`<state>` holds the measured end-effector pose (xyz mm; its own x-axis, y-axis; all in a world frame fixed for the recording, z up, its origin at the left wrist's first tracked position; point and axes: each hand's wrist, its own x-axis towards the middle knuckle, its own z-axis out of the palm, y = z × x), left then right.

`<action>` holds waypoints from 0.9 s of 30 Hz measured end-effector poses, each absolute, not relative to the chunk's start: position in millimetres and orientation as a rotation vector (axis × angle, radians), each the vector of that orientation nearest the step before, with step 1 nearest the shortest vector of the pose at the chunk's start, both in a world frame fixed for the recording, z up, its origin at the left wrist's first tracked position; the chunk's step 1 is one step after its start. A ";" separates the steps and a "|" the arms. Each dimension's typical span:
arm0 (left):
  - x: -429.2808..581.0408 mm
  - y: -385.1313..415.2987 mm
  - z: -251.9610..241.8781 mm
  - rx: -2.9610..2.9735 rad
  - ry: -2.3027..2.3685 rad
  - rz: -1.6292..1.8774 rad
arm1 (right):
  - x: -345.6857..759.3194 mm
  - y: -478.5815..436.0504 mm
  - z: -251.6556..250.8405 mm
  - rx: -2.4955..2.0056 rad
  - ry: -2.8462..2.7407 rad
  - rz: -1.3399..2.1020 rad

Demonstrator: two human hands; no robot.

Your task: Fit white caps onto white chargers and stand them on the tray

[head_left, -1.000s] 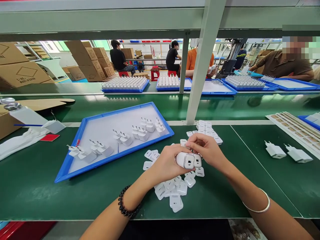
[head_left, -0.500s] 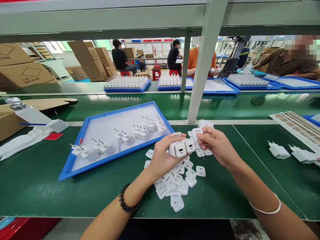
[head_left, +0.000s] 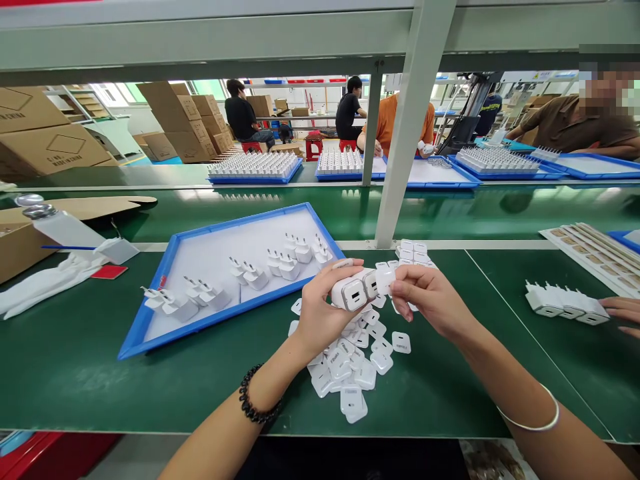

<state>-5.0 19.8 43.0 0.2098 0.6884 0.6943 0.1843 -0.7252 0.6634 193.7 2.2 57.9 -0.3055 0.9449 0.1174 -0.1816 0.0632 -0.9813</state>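
Note:
My left hand (head_left: pixel 320 310) is wrapped round two white USB chargers (head_left: pixel 349 295) side by side, their port faces turned towards me. My right hand (head_left: pixel 434 299) pinches a small white square cover (head_left: pixel 385 280) by its edge. The cover is at the right-hand charger's port face; whether it touches is unclear. Below my hands lies a loose pile of similar white covers (head_left: pixel 340 370), some printed. More covers (head_left: pixel 414 249) lie in rows behind my right hand. A blue-rimmed tray (head_left: pixel 200 250) at the left holds several white chargers (head_left: pixel 207 293), pins up.
A co-worker's hand (head_left: pixel 623 313) is beside a row of white chargers (head_left: pixel 570 303) at the right. A metal post (head_left: pixel 400 147) rises behind my hands. A white bottle (head_left: pixel 65 230) and a cloth (head_left: pixel 45 283) are at the left. Loaded trays (head_left: pixel 255 167) stand across the bench.
My right hand has brought the cover left and down to the chargers, which have turned slightly. At the right, the co-worker's chargers now form a closer row, farther left.

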 end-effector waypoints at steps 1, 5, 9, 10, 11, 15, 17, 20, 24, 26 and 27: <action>-5.3 19.5 43.6 2.046 0.809 1.533 | 192.8 2.2 57.0 -0.843 -1.366 1.447; -6.3 19.3 45.0 2.064 0.789 1.538 | 190.9 2.6 55.4 -0.837 -1.402 1.451; -6.9 20.4 44.1 2.081 0.766 1.529 | 191.7 3.2 56.0 -0.850 -1.412 1.458; -7.0 20.7 43.9 2.084 0.763 1.526 | 192.0 3.3 56.2 -0.858 -1.416 1.459; -7.2 21.0 43.7 2.088 0.759 1.524 | 192.1 3.4 56.5 -0.865 -1.418 1.459; -8.0 21.8 43.9 2.116 0.760 1.503 | 192.3 3.1 58.1 -0.896 -1.434 1.457; -8.1 21.7 44.5 2.125 0.767 1.497 | 192.6 2.8 59.2 -0.915 -1.447 1.459; -8.1 21.5 45.0 2.139 0.749 1.496 | 193.9 2.7 60.4 -0.934 -1.471 1.475; -8.0 21.5 44.8 2.196 0.735 1.482 | 196.3 3.6 60.2 -0.946 -1.471 1.507; -8.1 21.5 44.7 2.223 0.730 1.471 | 197.0 4.1 59.8 -0.949 -1.461 1.521; -8.1 21.4 44.8 2.235 0.727 1.465 | 197.1 4.3 59.6 -0.950 -1.454 1.527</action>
